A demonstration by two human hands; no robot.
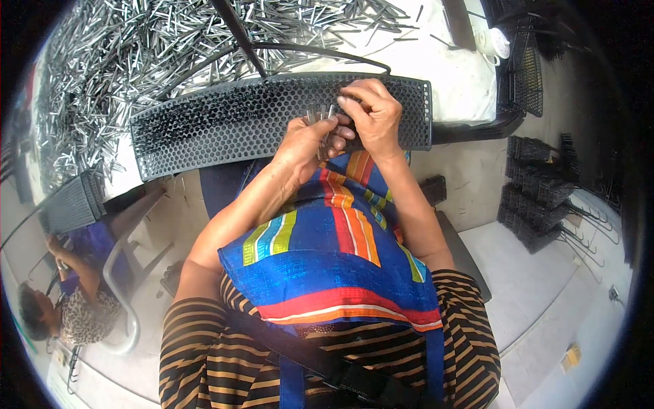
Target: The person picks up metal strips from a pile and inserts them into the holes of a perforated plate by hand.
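A long, curved black rack (204, 151) full of round holes lies across in front of me, above my lap. Dark pins fill many holes along its left and middle part. My left hand (303, 143) is closed around several short metal pins (321, 114), their ends sticking up past the thumb, in front of the rack's middle. Just right of it, my right hand (379, 117) hovers over the rack with thumb and fingertips pinched together. Whatever is between those fingertips is too small or hidden to make out.
A large heap of loose metal pins (157, 48) covers the white table (470, 95) behind the rack. Dark metal bars (238, 34) cross above it. Stacked black racks (535, 187) stand at the right. At lower left another person (85, 300) sits beside another rack (73, 203).
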